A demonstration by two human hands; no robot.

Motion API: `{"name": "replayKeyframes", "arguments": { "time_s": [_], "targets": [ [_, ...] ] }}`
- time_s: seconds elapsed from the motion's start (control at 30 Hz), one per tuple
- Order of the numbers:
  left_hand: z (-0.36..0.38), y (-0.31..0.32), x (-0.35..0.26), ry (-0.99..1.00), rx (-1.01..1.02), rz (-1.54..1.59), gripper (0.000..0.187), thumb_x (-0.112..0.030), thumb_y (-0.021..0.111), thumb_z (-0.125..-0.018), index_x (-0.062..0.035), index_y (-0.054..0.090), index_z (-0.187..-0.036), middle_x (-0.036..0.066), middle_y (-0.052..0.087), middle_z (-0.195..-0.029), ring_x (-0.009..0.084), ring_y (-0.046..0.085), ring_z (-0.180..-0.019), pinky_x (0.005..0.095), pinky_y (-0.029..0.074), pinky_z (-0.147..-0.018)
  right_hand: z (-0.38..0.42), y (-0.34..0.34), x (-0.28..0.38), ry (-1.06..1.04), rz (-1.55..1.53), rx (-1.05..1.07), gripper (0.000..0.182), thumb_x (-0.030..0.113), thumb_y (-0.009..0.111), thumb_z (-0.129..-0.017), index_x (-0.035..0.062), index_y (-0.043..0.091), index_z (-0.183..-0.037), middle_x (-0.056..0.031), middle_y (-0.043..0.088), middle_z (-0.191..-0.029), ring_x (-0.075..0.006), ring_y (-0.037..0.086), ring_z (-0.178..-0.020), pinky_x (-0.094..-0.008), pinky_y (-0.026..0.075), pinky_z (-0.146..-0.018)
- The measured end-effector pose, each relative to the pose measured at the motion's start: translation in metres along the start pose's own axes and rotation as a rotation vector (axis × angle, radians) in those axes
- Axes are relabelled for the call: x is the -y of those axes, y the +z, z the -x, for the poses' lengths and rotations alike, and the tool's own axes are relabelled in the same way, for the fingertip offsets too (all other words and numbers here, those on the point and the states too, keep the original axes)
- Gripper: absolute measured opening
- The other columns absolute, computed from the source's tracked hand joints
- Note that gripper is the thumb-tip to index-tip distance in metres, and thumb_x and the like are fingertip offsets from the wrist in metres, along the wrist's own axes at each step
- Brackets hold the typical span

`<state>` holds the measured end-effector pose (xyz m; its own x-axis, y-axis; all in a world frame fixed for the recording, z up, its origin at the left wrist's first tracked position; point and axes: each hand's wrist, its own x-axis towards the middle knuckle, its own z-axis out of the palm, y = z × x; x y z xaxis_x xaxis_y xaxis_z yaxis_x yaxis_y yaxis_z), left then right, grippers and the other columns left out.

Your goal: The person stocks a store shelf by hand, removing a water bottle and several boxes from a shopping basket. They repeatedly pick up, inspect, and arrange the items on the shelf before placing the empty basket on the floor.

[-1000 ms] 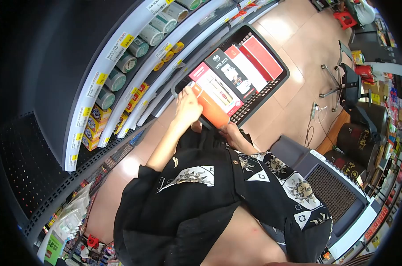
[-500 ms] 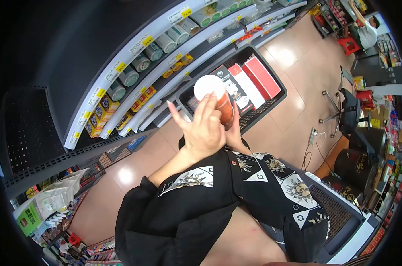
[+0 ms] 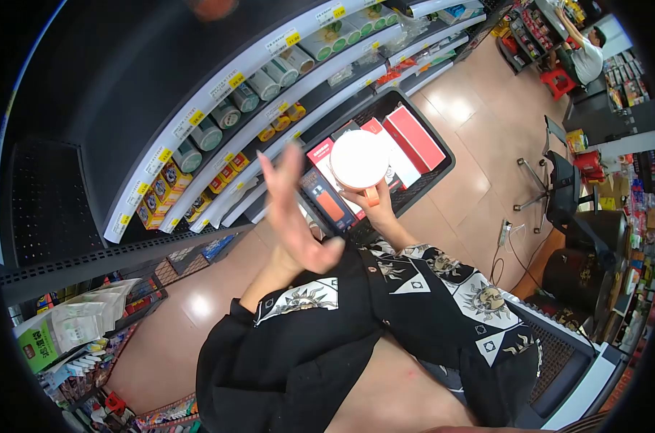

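An orange, cup-like container with a round white lid (image 3: 360, 159) is held upright over the basket, lid facing me. My right hand (image 3: 374, 209) is closed around its lower side, next to an orange loop that looks like a handle. To the left, my left hand (image 3: 291, 216) is raised with its fingers spread, holding nothing and blurred by motion. Below the container is a dark plastic basket (image 3: 449, 137) with several boxes in it: a red box (image 3: 414, 137), a white and red one partly hidden by the lid, and a dark box with an orange picture (image 3: 329, 205).
Shelves (image 3: 219, 94) with price tags, cans and small yellow boxes curve along the left. An office chair (image 3: 558, 191) and a power strip (image 3: 505, 231) with cables are on the right. A person (image 3: 587, 58) sits at the far upper right, arm raised toward a shelf.
My left hand has come off the white lid and moved left, opening out. The container appears closer to the camera, with its lid turned up toward me; my right hand keeps hold of it.
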<state>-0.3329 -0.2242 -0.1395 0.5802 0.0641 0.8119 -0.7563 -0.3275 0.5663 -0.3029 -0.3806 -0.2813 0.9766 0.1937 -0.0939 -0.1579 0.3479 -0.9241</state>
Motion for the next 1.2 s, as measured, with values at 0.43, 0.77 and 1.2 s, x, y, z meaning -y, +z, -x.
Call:
{"name": "replayKeyframes", "arguments": {
  "time_s": [0.43, 0.77, 1.2],
  "targets": [
    [-0.007, -0.022, 0.029, -0.266, 0.472, -0.156, 0.098, -0.037, 0.088, -0.051, -0.0025, 0.045, -0.132, 0.013, 0.053, -0.130, 0.0303, 0.047, -0.125, 0.0580, 0.003, -0.112, -0.003, 0.022, 0.003, -0.009, -0.147, 0.257, 0.093, 0.008, 0.083, -0.068, 0.0068, 0.029, -0.144, -0.0083, 0.045, -0.135, -0.0188, 0.047, -0.123, -0.0356, 0.039, -0.104],
    [-0.044, -0.035, 0.028, -0.296, 0.197, 0.008, 0.095, -0.036, 0.090, -0.049, -0.0013, 0.048, -0.128, 0.009, 0.065, -0.110, 0.0215, 0.062, -0.106, 0.0497, 0.010, -0.116, -0.033, 0.055, 0.072, -0.273, 0.489, 0.395, 0.075, 0.011, 0.077, -0.075, 0.0069, 0.038, -0.139, -0.0083, 0.044, -0.129, -0.0195, 0.049, -0.118, -0.0315, 0.044, -0.096],
    [-0.213, -0.068, 0.094, 0.091, -0.030, -0.125, 0.067, -0.023, 0.088, -0.056, -0.0001, 0.056, -0.109, 0.009, 0.055, -0.107, 0.0218, 0.058, -0.098, 0.0329, 0.047, -0.084, -0.181, 0.178, 0.186, -0.922, 0.570, 0.221, 0.068, 0.020, 0.084, -0.061, 0.0033, 0.049, -0.117, -0.0188, 0.062, -0.105, -0.0374, 0.062, -0.098, -0.0416, 0.049, -0.081]
  ]
}}
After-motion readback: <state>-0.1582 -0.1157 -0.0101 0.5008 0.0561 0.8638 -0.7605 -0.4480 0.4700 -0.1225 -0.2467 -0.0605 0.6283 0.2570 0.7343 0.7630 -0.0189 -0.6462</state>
